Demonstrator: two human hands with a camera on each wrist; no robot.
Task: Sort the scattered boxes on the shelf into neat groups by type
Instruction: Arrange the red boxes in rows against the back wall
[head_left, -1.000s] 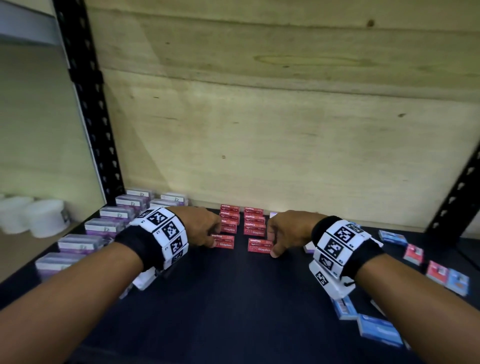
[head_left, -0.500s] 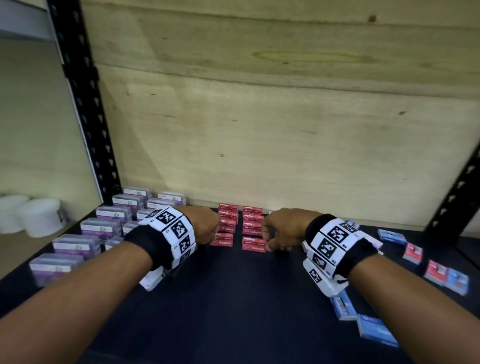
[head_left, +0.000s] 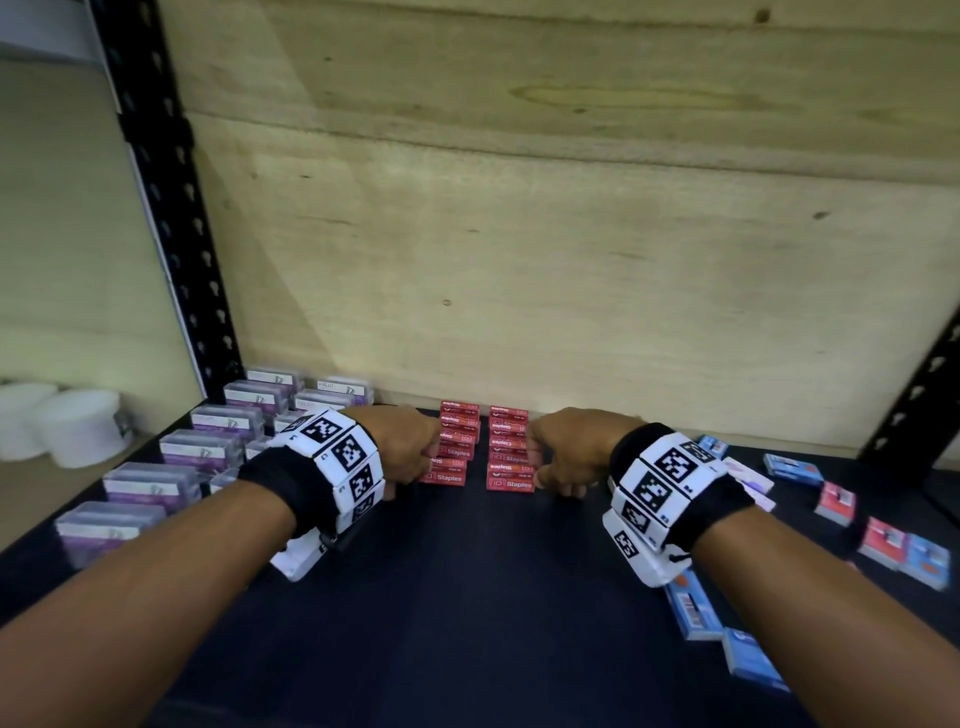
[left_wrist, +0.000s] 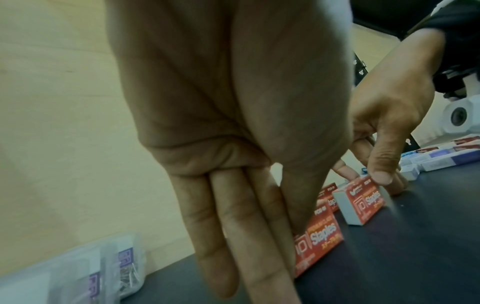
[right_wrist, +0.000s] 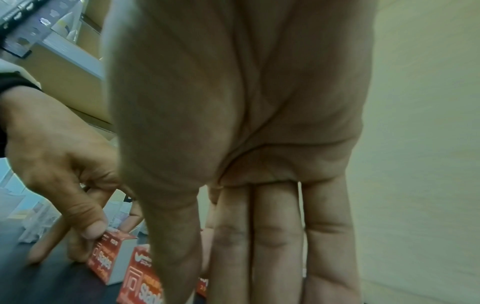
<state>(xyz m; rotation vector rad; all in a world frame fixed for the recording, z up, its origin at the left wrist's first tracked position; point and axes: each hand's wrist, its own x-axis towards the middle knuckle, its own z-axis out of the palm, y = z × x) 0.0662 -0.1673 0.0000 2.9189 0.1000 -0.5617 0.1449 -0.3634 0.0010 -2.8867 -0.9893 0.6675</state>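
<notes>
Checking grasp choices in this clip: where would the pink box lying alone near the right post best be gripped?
Pinch the pink box across its two long side edges, coming straight down from above. It lies flat on the dark shelf with bare surface round it, so both edges look free, while its low profile leaves little to grip from the front.

The person is working with bare forearms and bare hands. The left hand (head_left: 410, 441) is wearing a black fabric wristband (head_left: 283, 486) wrapped by a ring of white square blocks (head_left: 340, 460), each block showing a black-and-white square code marker. The right hand (head_left: 566, 449) is wearing a matching black band (head_left: 719, 512) and marker blocks (head_left: 660, 480), with a white camera housing (head_left: 647, 564) hanging beneath.
</notes>
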